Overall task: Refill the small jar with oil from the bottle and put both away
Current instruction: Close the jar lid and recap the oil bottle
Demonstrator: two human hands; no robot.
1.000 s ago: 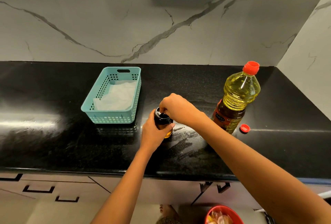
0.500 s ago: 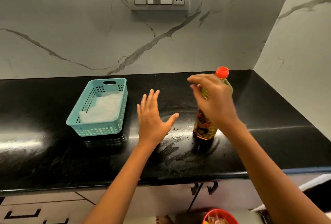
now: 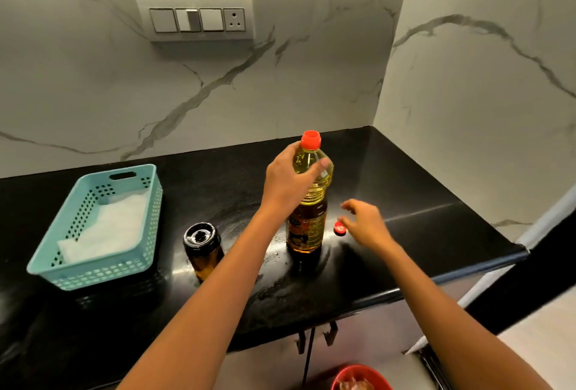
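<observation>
The oil bottle (image 3: 308, 215) stands upright on the black counter (image 3: 405, 196), with yellow oil, a dark label and an orange-red spout on top. My left hand (image 3: 288, 182) is wrapped around its upper part. Its small red cap (image 3: 339, 229) lies on the counter just right of the bottle. My right hand (image 3: 363, 221) hovers over that cap, fingers apart, fingertips almost touching it. The small amber jar (image 3: 203, 251) with a black lid stands upright left of the bottle, with no hand on it.
A teal perforated basket (image 3: 93, 268) lined with white paper sits at the left. Marble walls close the counter behind and on the right, with a switch panel (image 3: 194, 19) above. A red bowl (image 3: 361, 378) shows below the counter's front edge. Oily smears mark the counter.
Both hands have left the jar, which now stands closed. My left hand moved right and gripped the bottle. My right hand moved past the bottle down to the red cap.
</observation>
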